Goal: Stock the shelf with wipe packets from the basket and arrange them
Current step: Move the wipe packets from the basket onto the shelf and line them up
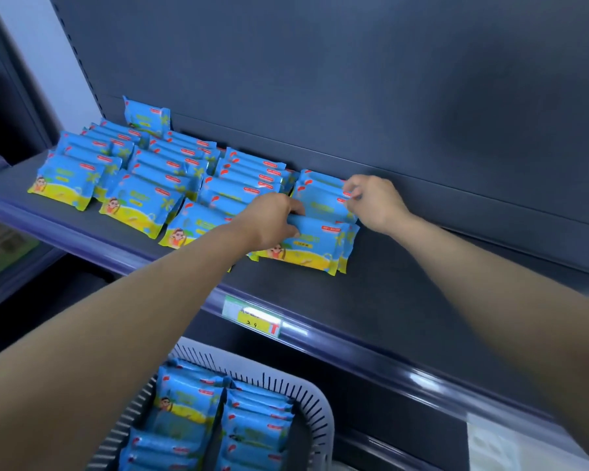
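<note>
Blue-and-yellow wipe packets (140,205) stand in several rows on the left half of the dark shelf (405,294). My left hand (272,220) grips the top edge of the front packet (315,248) of the rightmost row. My right hand (371,202) pinches the top right corner of a packet (320,202) further back in the same row. Below the shelf, a grey slotted basket (315,402) holds more of the same packets (252,433), partly hidden behind my left forearm.
The right half of the shelf is bare up to the dark back panel (354,79). A green-and-yellow price tag (252,317) sits on the shelf's front rail. Other goods show at the far left on a neighbouring unit (0,249).
</note>
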A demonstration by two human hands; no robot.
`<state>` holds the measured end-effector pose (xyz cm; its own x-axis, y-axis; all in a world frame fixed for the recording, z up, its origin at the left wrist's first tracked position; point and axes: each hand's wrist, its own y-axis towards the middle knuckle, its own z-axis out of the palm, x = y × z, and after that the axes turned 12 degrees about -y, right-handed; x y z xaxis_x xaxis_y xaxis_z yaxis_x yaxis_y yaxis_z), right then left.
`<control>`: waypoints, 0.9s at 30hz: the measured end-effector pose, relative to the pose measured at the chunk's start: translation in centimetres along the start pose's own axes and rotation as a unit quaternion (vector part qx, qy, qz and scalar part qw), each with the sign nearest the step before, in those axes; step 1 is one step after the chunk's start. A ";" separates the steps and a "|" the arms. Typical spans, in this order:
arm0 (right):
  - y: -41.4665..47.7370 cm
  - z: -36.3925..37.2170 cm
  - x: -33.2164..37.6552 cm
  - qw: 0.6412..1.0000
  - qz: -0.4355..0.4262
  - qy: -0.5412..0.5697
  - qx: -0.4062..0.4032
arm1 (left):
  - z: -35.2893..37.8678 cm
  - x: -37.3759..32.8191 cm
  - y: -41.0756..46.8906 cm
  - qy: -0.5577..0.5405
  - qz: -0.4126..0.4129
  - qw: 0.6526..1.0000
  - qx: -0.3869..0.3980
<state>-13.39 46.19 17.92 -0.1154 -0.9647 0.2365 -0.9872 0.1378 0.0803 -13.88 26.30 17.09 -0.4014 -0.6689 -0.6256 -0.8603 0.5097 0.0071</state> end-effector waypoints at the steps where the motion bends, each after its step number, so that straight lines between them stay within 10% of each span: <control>1: -0.4 -0.2 -0.2 1.000 -0.001 0.002 -0.006 | 0.3 0.1 0.6 0.016 0.003 1.000 -0.001; 17: -8.2 -2.4 3.5 0.982 -0.097 -0.142 -0.075 | -0.3 -0.1 -2.3 0.105 0.118 0.982 -0.109; 27: -14.8 -6.8 10.6 0.949 -0.135 -0.184 -0.216 | -8.0 -2.2 -12.8 0.195 0.275 0.910 -0.240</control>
<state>0.74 35.48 25.81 0.0270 -0.9802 -0.1963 -0.8583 -0.1234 0.4982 -4.49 16.95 24.60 -0.8132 -0.5733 -0.1001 -0.4960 0.5927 0.6346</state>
